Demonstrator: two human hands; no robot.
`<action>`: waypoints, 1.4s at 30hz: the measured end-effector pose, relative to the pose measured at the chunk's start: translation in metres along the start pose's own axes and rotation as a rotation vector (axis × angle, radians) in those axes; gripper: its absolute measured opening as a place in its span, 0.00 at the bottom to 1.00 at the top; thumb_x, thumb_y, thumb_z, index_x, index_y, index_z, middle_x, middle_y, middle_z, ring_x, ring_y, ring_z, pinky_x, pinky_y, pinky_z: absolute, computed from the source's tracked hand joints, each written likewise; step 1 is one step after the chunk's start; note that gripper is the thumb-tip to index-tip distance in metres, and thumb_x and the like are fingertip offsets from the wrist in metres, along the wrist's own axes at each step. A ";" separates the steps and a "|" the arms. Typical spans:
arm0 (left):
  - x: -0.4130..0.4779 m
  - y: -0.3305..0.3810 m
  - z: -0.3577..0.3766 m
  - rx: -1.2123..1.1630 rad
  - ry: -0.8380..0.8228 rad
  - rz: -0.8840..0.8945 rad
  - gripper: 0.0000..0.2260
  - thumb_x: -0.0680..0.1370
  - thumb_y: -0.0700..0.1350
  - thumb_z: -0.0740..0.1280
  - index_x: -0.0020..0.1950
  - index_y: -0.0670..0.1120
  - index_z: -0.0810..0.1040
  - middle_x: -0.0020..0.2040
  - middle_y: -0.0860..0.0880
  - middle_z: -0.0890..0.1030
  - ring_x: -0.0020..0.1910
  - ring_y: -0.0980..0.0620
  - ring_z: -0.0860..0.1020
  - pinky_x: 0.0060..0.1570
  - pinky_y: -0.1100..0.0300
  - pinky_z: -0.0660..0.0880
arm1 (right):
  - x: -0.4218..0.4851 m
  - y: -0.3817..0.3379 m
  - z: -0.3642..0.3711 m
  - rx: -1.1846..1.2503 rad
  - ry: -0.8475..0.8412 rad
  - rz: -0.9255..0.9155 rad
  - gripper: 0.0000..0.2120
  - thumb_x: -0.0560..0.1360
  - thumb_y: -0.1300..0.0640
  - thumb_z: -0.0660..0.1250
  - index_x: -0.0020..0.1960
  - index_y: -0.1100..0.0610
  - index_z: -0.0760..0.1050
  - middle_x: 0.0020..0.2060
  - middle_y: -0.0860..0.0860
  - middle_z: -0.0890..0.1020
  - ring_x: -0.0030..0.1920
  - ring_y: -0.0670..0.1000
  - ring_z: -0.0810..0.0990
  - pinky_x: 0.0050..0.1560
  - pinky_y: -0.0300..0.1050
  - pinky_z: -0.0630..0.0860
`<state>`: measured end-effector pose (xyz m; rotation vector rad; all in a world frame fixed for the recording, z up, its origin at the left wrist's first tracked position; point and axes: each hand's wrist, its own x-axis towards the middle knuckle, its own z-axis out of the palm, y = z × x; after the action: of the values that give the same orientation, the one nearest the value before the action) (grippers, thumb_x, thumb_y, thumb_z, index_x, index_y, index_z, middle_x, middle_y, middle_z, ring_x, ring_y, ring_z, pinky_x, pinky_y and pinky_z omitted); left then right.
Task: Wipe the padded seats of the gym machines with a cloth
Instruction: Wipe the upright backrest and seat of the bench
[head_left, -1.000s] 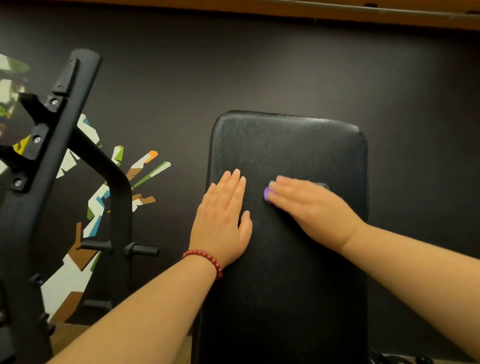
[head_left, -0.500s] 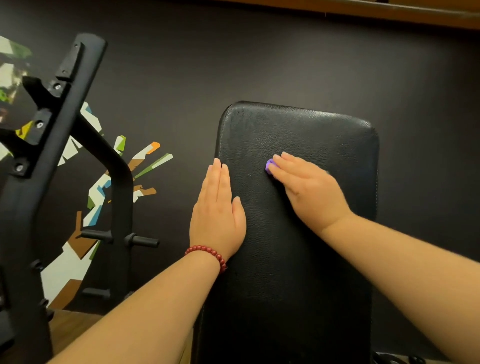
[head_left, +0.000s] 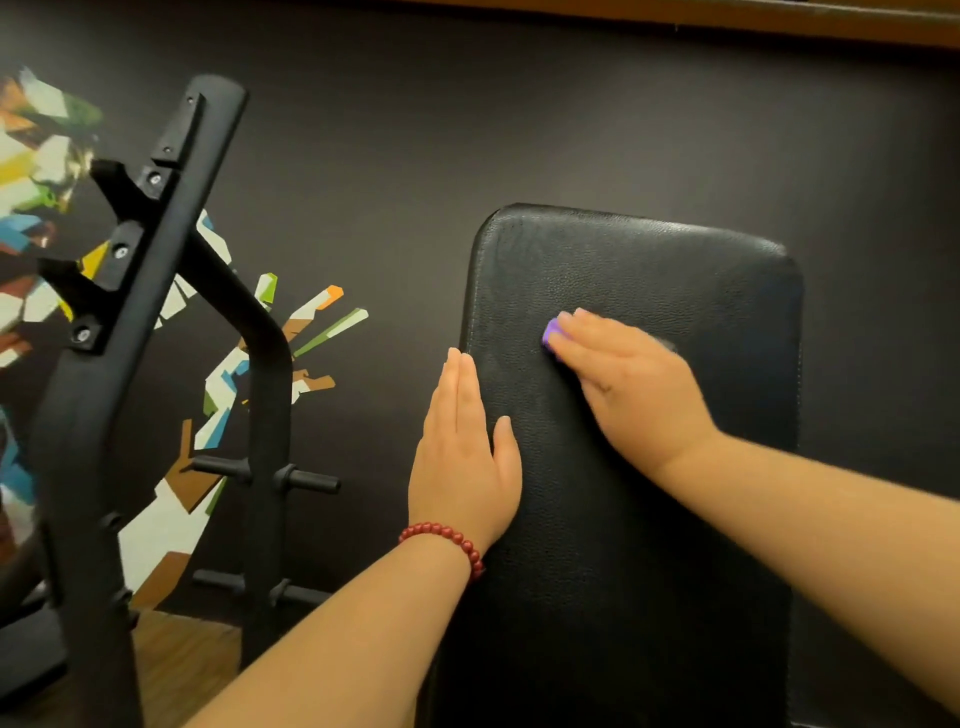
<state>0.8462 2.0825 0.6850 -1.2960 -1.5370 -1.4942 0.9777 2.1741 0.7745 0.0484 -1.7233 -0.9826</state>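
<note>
A black padded bench seat (head_left: 675, 270) runs from the bottom middle up toward a dark wall. My right hand (head_left: 631, 387) lies flat on the pad's upper middle, pressing a purple cloth (head_left: 550, 332) against it; only a small corner of the cloth shows past my fingertips. My left hand (head_left: 465, 462), with a red bead bracelet on the wrist, rests flat with straight fingers along the pad's left edge, a little below and left of the right hand.
A black steel rack frame (head_left: 156, 322) with short pegs (head_left: 306, 480) stands to the left of the bench. Behind it the dark wall (head_left: 467, 104) carries a multicoloured graphic. Wooden floor (head_left: 176, 670) shows at the lower left.
My right hand has slid the cloth up the pad toward its top end. My left hand has shifted left to the pad's edge, fingers closing together.
</note>
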 end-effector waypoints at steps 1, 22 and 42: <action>-0.001 0.000 0.000 -0.014 0.003 -0.008 0.29 0.83 0.48 0.55 0.79 0.49 0.42 0.79 0.57 0.42 0.71 0.68 0.41 0.65 0.74 0.38 | -0.007 -0.011 0.005 0.027 -0.008 -0.037 0.16 0.75 0.64 0.59 0.57 0.63 0.81 0.56 0.58 0.82 0.60 0.56 0.78 0.68 0.39 0.63; -0.018 -0.007 -0.007 -0.194 -0.105 -0.186 0.29 0.83 0.51 0.53 0.79 0.54 0.40 0.79 0.57 0.51 0.76 0.60 0.54 0.66 0.67 0.55 | 0.025 -0.022 0.016 0.054 0.025 -0.002 0.17 0.73 0.64 0.59 0.55 0.62 0.83 0.53 0.57 0.84 0.54 0.59 0.83 0.61 0.43 0.68; -0.025 -0.009 -0.011 -0.202 -0.161 -0.203 0.29 0.84 0.44 0.54 0.79 0.53 0.41 0.79 0.56 0.49 0.77 0.58 0.52 0.71 0.65 0.53 | -0.008 -0.042 0.015 0.204 -0.092 -0.202 0.14 0.76 0.62 0.61 0.57 0.62 0.82 0.56 0.56 0.83 0.58 0.56 0.80 0.64 0.44 0.69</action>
<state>0.8433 2.0673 0.6605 -1.4395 -1.6974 -1.7468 0.9509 2.1589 0.7415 0.3191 -1.9271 -0.9635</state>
